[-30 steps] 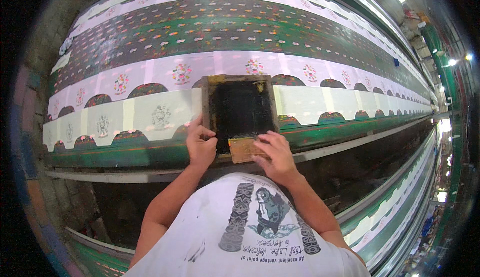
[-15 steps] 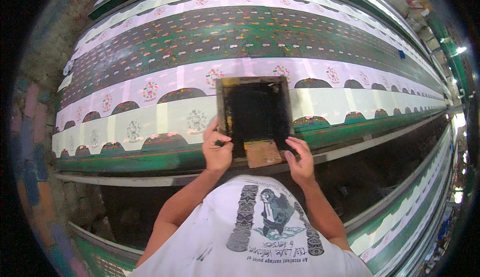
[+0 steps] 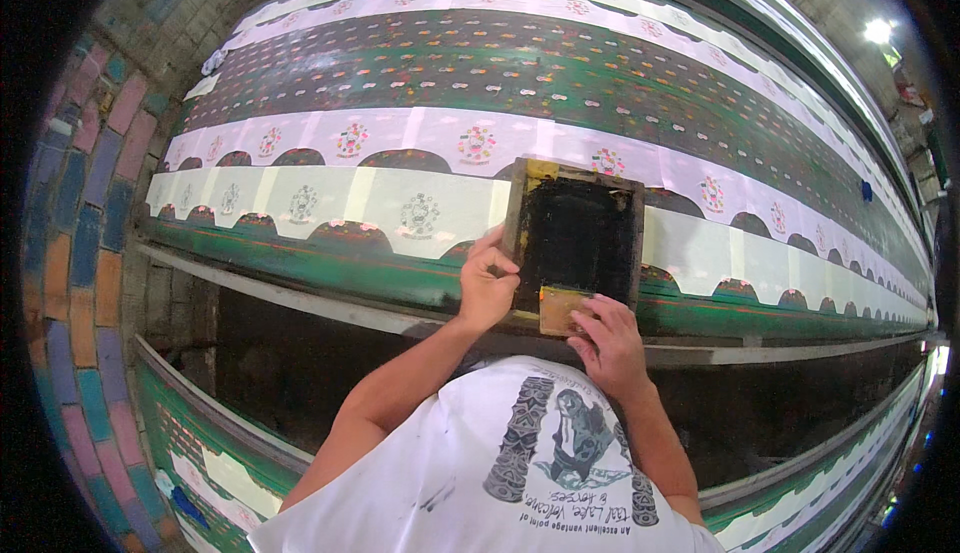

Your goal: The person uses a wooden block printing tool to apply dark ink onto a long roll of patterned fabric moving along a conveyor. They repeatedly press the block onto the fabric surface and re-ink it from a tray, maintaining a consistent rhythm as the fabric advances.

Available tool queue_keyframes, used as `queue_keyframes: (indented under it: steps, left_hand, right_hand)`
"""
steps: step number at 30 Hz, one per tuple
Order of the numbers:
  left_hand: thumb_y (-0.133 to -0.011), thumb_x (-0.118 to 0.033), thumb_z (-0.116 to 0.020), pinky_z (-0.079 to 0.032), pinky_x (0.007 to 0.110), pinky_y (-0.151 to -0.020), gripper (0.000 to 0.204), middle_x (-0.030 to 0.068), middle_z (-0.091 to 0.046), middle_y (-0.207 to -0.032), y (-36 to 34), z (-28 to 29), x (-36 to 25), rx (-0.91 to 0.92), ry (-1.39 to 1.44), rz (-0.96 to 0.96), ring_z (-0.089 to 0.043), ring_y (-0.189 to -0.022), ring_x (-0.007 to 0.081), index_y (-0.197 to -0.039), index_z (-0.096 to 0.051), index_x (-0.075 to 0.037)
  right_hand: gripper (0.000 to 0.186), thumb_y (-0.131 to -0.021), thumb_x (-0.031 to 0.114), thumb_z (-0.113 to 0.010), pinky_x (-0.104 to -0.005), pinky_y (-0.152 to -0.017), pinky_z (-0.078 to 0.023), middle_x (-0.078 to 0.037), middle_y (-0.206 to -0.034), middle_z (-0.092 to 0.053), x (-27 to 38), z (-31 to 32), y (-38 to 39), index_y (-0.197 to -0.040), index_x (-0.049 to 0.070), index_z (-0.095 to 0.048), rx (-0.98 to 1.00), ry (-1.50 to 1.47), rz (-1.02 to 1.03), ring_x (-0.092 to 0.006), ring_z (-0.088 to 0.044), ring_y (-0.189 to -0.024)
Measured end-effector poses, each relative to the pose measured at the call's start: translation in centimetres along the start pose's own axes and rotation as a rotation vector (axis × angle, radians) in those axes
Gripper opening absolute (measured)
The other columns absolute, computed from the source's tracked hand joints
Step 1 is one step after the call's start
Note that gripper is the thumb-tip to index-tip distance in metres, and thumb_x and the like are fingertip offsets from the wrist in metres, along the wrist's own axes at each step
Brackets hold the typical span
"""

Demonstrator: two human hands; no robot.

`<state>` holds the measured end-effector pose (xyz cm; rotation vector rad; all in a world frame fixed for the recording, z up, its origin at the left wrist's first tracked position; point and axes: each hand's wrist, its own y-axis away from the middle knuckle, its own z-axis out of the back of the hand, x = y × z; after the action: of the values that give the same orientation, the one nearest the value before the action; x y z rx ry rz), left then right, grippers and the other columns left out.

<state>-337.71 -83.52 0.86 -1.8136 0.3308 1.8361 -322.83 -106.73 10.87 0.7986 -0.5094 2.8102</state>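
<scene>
A dark wooden screen-printing frame [image 3: 633, 243], its mesh black with ink, lies on the strip of pale cloth [image 3: 365, 198] at the table's near edge. My left hand [image 3: 488, 281] is closed at the frame's left side, thumb and forefinger together over the edge. Inside the frame's near end rests a flat tan squeegee [image 3: 560, 311]. My right hand [image 3: 612, 345] has its fingers over the squeegee's right side, with the thumb at its lower edge. Just left of the frame, a black outline print [image 3: 419, 215] shows on the cloth.
Beyond the near strip runs a pink cloth strip [image 3: 415, 130] with coloured prints. The long green table [image 3: 330, 258] has a pale rail [image 3: 240, 293] along its near edge. Another table [image 3: 190, 433] stands behind me, and a painted brick wall [image 3: 85, 243] at the left.
My right hand has come from beside the frame onto the squeegee. My left hand stays at the frame's left side. The view has turned, so the scene sits differently in the picture.
</scene>
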Motion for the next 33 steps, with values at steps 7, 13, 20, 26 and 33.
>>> queue_keyframes:
  steps: [7,13,20,26,33]
  left_hand:
    - [-0.073,0.013,-0.075,-0.040,0.048,-0.130,0.021,0.0279,-0.065,-0.162,0.0,-0.7,1.1,-0.018,0.014,-0.020,-0.057,-0.156,0.0374,-0.081,-0.069,-0.005]
    - [-0.072,0.011,-0.078,-0.041,0.049,-0.127,0.020,0.0268,-0.068,-0.158,0.1,-1.0,1.2,-0.037,0.006,-0.030,-0.062,-0.148,0.0406,-0.082,-0.072,-0.005]
    - [-0.087,0.005,-0.079,-0.045,0.046,-0.126,0.018,0.0275,-0.069,-0.156,-0.5,-0.7,0.7,-0.005,-0.063,0.027,-0.061,-0.151,0.0370,-0.102,-0.079,-0.005]
    - [-0.097,0.007,-0.075,-0.054,0.038,-0.114,0.023,0.0208,-0.072,-0.152,-1.5,0.0,1.6,0.009,0.015,0.096,-0.074,-0.126,0.0254,-0.117,-0.079,-0.003]
    - [-0.093,0.016,-0.073,-0.061,0.031,-0.103,0.035,0.0138,-0.070,-0.150,-2.9,0.8,1.6,0.101,0.121,0.329,-0.075,-0.118,0.0176,-0.123,-0.075,-0.001]
  right_hand:
    - [0.042,-0.089,0.006,-0.078,-0.0519,-0.112,-0.054,-0.015,-0.131,-0.073,0.9,-0.1,-3.2,-0.131,0.005,-0.077,0.179,0.156,0.083,-0.0390,-0.068,-0.127]
    - [0.043,-0.087,-0.005,-0.071,-0.0490,-0.103,-0.058,-0.015,-0.122,-0.076,1.0,1.3,-5.5,-0.129,0.004,-0.078,0.279,0.157,0.078,-0.0383,-0.072,-0.114]
    - [0.046,-0.094,-0.004,-0.062,-0.0513,-0.097,-0.060,-0.019,-0.112,-0.076,-5.1,3.1,-11.9,-0.128,0.019,-0.084,0.505,-0.085,0.017,-0.0423,-0.073,-0.108]
    - [0.050,-0.094,-0.007,-0.062,-0.0495,-0.106,-0.059,-0.016,-0.121,-0.079,-8.7,1.9,-18.5,-0.131,0.019,-0.084,0.381,0.038,-0.005,-0.0401,-0.074,-0.118]
    - [0.048,-0.092,-0.001,-0.064,-0.0517,-0.105,-0.059,-0.016,-0.118,-0.077,-10.4,-0.9,-18.6,-0.132,0.018,-0.082,0.168,0.158,-0.048,-0.0398,-0.073,-0.118]
